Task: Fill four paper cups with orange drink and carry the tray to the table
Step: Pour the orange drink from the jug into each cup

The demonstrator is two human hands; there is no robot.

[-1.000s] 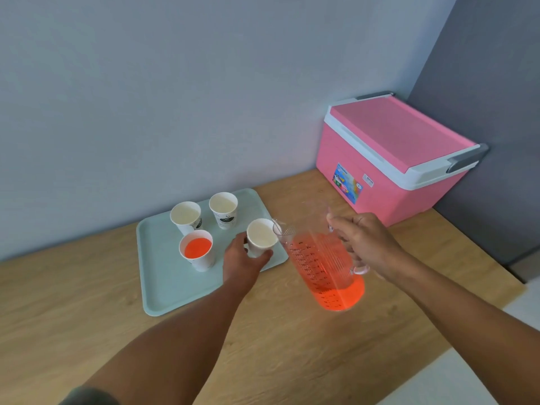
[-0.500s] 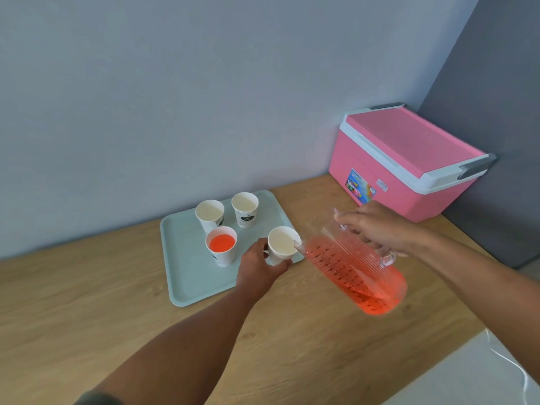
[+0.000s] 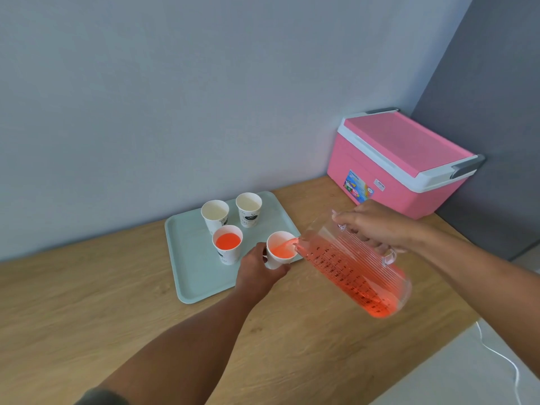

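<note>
Several white paper cups stand on a pale green tray (image 3: 190, 276) on the wooden counter. The front left cup (image 3: 227, 244) holds orange drink. My left hand (image 3: 256, 271) grips the front right cup (image 3: 280, 249) at the tray's right edge. Orange drink runs into this cup from a clear ribbed jug (image 3: 355, 266), tilted with its spout at the cup's rim. My right hand (image 3: 371, 226) holds the jug by its handle. The two back cups (image 3: 215, 215) (image 3: 248, 208) show white insides with no drink.
A pink cooler box (image 3: 400, 159) with a white and grey lid sits at the back right corner of the counter (image 3: 87, 302). A grey wall runs behind the tray. A white cable (image 3: 502, 358) lies on the pale floor at the lower right.
My right hand has tipped the jug further, and orange drink now flows into the front right cup, which was empty before. My left hand stays on that cup.
</note>
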